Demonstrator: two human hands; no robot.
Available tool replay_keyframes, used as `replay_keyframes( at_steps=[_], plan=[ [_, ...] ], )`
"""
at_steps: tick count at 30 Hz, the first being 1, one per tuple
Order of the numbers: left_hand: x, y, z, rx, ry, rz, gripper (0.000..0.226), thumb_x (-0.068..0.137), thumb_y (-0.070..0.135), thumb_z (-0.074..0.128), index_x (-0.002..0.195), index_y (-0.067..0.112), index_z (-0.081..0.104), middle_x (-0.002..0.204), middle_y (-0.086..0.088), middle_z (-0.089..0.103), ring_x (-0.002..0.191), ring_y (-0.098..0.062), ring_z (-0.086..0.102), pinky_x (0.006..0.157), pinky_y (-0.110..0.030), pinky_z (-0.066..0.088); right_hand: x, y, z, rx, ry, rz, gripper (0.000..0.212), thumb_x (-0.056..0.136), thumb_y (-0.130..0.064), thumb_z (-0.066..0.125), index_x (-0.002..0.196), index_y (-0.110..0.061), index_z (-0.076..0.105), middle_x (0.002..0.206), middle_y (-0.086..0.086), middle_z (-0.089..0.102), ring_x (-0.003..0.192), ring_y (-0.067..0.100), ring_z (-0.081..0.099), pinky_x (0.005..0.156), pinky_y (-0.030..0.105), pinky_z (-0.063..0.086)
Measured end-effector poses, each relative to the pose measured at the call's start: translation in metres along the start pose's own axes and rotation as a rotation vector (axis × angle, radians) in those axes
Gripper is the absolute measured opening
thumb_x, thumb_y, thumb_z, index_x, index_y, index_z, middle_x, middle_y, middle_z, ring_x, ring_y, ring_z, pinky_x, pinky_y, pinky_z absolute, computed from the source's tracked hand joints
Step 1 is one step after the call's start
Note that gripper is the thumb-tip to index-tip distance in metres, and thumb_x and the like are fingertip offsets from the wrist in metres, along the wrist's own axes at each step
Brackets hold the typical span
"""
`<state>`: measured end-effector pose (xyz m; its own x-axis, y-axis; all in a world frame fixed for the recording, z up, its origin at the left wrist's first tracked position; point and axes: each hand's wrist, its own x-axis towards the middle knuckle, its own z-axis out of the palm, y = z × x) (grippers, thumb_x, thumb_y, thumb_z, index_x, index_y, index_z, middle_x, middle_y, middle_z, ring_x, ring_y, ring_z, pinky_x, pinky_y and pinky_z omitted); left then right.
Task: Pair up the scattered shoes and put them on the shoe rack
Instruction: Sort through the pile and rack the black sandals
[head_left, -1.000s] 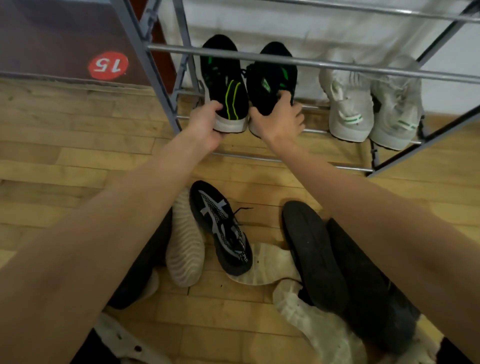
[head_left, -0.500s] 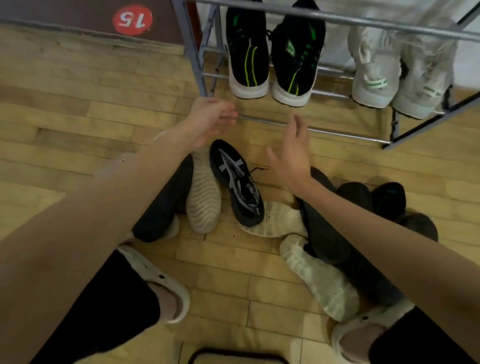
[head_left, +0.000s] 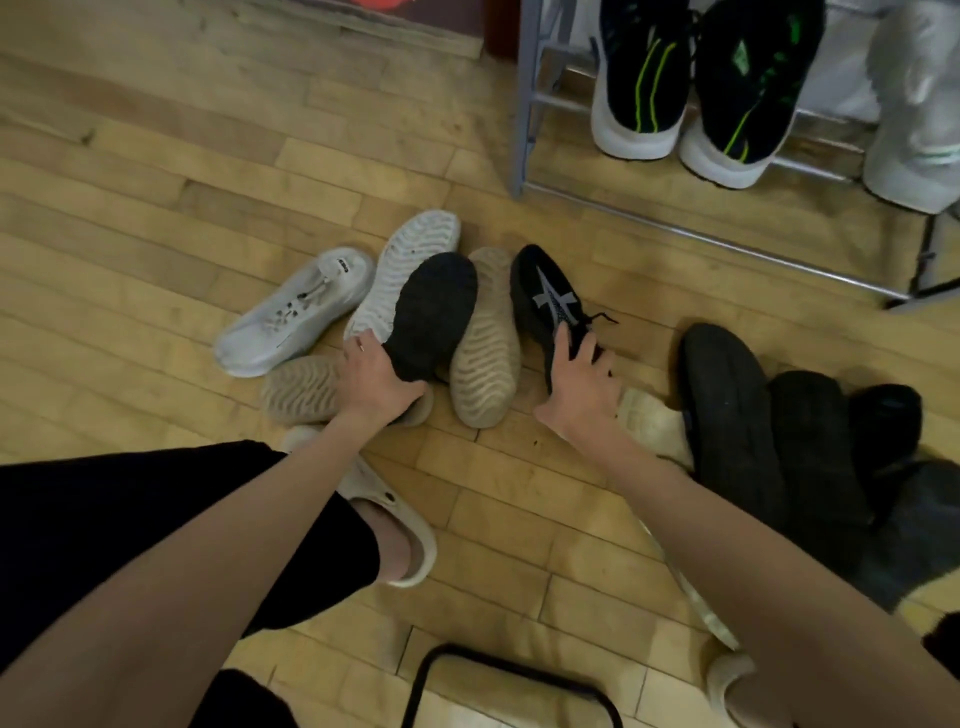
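Observation:
Scattered shoes lie in a heap on the wood floor. My left hand (head_left: 376, 379) grips the heel end of a black shoe lying sole-up (head_left: 434, 312). My right hand (head_left: 584, 384) grips the heel of a black sneaker with a grey cross pattern (head_left: 545, 299). Between the two lies a beige sole-up shoe (head_left: 485, 343); a second beige sole (head_left: 298, 389) shows under my left hand. A white sneaker (head_left: 296, 309) and a white sole-up shoe (head_left: 410, 260) lie to the left. The metal shoe rack (head_left: 524, 104) at top right holds a black-and-green pair (head_left: 691, 88).
Several dark shoes (head_left: 737, 415) are piled at the right beside my right arm. A pale grey shoe (head_left: 919, 104) stands on the rack's right end. My feet in cream clogs (head_left: 395, 514) are planted below the heap. A black metal frame (head_left: 514, 675) sits at the bottom edge.
Both hands have left the black-and-green pair on the rack and dropped to the floor heap. The left now grips a black sole-up shoe, the right the patterned black sneaker.

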<state>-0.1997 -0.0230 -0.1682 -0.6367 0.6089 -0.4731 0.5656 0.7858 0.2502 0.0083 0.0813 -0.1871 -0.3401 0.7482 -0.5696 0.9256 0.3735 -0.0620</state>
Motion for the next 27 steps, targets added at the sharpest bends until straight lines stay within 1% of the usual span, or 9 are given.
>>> replay_keyframes(
  at_steps=[2,4,9,11,13,16,18,21,27],
  plan=[
    [-0.001,-0.008,0.009,-0.022,-0.010,-0.059,0.105,0.067,0.048,0.080,0.142,0.001,0.024,0.142,-0.022,0.036,0.132,-0.039,0.038,0.106,-0.049,0.038,0.005,0.004,0.004,0.021,0.026,0.011,0.109,0.080,-0.036,0.071,0.153,-0.019,-0.008,0.155,0.020,0.011,0.136,0.047,0.024,0.099,0.056,0.041],
    [-0.001,-0.013,0.015,-0.053,-0.039,-0.094,0.107,0.066,0.050,0.080,0.143,0.003,0.024,0.141,-0.021,0.036,0.132,-0.038,0.037,0.105,-0.049,0.038,0.007,0.014,0.004,0.188,0.075,0.005,0.097,0.084,-0.030,0.066,0.153,-0.021,-0.001,0.152,0.017,0.018,0.133,0.043,0.029,0.101,0.055,0.040],
    [-0.002,-0.016,0.022,-0.117,-0.032,-0.089,0.094,0.067,0.047,0.080,0.133,0.003,0.031,0.133,-0.021,0.041,0.126,-0.038,0.040,0.096,-0.046,0.040,-0.010,0.030,-0.008,1.095,0.156,0.090,0.065,0.085,-0.012,0.059,0.146,-0.013,0.035,0.138,0.009,0.049,0.118,0.022,0.050,0.089,0.031,0.043],
    [-0.002,-0.017,0.023,-0.135,-0.020,-0.071,0.091,0.068,0.046,0.080,0.131,0.002,0.032,0.132,-0.021,0.042,0.125,-0.038,0.040,0.095,-0.046,0.041,-0.022,0.031,-0.009,1.433,0.091,0.217,0.064,0.076,-0.010,0.061,0.138,-0.013,0.049,0.130,0.009,0.058,0.113,0.023,0.055,0.087,0.034,0.049],
    [-0.003,-0.019,0.023,-0.141,-0.015,-0.051,0.091,0.067,0.046,0.081,0.130,0.002,0.033,0.131,-0.021,0.043,0.124,-0.037,0.042,0.095,-0.045,0.041,-0.032,0.030,-0.007,1.609,0.013,0.289,0.060,0.068,-0.010,0.059,0.127,-0.018,0.060,0.122,0.009,0.065,0.112,0.030,0.059,0.094,0.045,0.051],
    [-0.001,-0.023,0.022,-0.172,-0.009,-0.036,0.092,0.064,0.048,0.082,0.129,0.003,0.036,0.129,-0.020,0.044,0.121,-0.035,0.045,0.093,-0.044,0.044,-0.042,0.024,-0.003,1.719,-0.110,0.284,0.046,0.074,-0.002,0.049,0.112,-0.022,0.067,0.113,0.010,0.069,0.107,0.033,0.062,0.094,0.048,0.051],
    [-0.001,-0.023,0.020,-0.209,-0.008,-0.028,0.089,0.063,0.045,0.083,0.127,0.003,0.038,0.126,-0.018,0.047,0.118,-0.034,0.048,0.088,-0.041,0.045,-0.045,0.020,0.000,1.764,-0.154,0.262,0.051,0.073,0.002,0.045,0.115,-0.020,0.066,0.117,0.013,0.068,0.109,0.035,0.061,0.097,0.050,0.049],
    [-0.006,-0.020,0.020,-0.267,0.037,0.007,0.081,0.064,0.040,0.084,0.120,0.003,0.041,0.120,-0.017,0.049,0.110,-0.031,0.051,0.078,-0.034,0.043,-0.048,0.019,0.001,1.776,-0.158,0.244,0.058,0.069,0.006,0.043,0.117,-0.018,0.065,0.118,0.013,0.068,0.111,0.035,0.061,0.095,0.048,0.050],
    [-0.026,-0.010,0.024,-0.292,0.141,0.173,0.078,0.062,0.037,0.086,0.117,0.001,0.043,0.115,-0.013,0.047,0.105,-0.024,0.049,0.082,-0.032,0.045,-0.053,0.030,-0.002,1.792,-0.121,0.257,0.062,0.067,0.006,0.047,0.123,-0.015,0.062,0.120,0.013,0.067,0.111,0.035,0.062,0.083,0.041,0.054]
  ],
)
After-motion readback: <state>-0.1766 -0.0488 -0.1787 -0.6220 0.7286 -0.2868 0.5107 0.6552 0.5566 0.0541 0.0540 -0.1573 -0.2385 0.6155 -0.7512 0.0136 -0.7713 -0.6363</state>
